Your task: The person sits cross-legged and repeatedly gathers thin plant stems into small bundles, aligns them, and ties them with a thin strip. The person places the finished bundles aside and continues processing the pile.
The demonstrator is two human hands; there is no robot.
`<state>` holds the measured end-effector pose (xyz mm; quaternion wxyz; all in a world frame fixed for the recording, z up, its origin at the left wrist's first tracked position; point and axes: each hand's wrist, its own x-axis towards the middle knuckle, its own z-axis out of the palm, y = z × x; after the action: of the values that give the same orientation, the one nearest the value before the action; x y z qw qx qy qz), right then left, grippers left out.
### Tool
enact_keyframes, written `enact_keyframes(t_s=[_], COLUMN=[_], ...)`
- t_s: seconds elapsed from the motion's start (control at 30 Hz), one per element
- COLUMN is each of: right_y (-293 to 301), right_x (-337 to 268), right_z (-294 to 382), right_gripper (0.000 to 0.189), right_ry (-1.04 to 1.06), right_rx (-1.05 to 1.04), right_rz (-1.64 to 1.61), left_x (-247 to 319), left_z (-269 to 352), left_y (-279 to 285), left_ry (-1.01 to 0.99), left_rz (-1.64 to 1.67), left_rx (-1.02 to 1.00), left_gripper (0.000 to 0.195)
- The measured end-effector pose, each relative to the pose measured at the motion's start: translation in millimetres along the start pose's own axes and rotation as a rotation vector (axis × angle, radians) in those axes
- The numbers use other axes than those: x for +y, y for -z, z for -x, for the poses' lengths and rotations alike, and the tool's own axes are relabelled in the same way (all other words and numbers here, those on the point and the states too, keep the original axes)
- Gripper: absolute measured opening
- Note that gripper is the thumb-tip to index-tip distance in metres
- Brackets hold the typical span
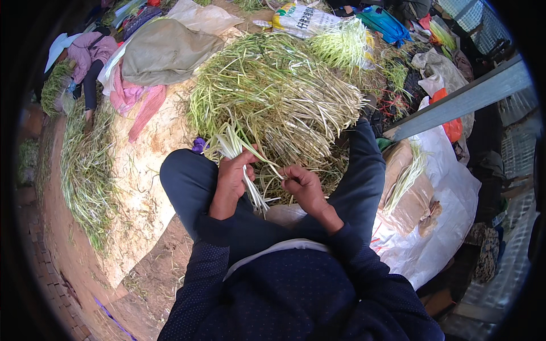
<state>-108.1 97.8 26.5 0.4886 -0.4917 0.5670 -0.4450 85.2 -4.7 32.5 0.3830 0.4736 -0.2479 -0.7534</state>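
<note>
My left hand is closed around a small bunch of pale, white-stemmed leafy stalks, whose white ends point down over my lap. Thumb and fingers of my right hand pinch the end of a thin green-and-white stalk, which runs up past my left fingers. Beyond both hands lies a large heap of long green stalks with pale stem ends. To my right, a small bunch of cleaned pale stalks rests on a tan wrapped bundle.
A metal post slants in at the right above a white plastic sheet. More pale stalks lie by a printed sack. At the left are loose greens, a grey-brown sack and a person in a pale hat.
</note>
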Motion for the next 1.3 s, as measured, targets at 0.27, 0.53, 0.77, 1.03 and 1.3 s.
enact_keyframes(t_s=[0.27, 0.53, 0.77, 1.03, 1.3], right_y=[-2.8, -1.1, -15.8, -12.4, -15.6], right_x=[-8.7, -9.2, -1.2, -0.8, 8.2], right_z=[0.8, -14.0, -67.4, -79.0, -77.4], right_gripper=[0.024, 0.022, 0.023, 0.008, 0.009], right_ry=[0.142, 0.072, -0.109, -0.333, -0.277], right_rx=[-0.034, 0.006, 0.048, 0.151, 0.256], right_rz=[0.301, 0.086, -0.296, -0.565, -0.518], left_x=[-4.9, -20.0, -31.8, -34.6, -40.5], left_z=[0.4, -0.6, 4.5, 4.7, 1.5], left_y=[-9.8, -14.9, -26.2, -28.4, -26.8], left_ry=[-0.042, -0.111, -0.116, -0.142, -0.094], left_rz=[-0.137, -0.322, -0.364, -0.315, -0.304], left_rx=[0.007, -0.023, -0.063, -0.046, -0.053], left_gripper=[0.020, 0.017, 0.015, 0.015, 0.011])
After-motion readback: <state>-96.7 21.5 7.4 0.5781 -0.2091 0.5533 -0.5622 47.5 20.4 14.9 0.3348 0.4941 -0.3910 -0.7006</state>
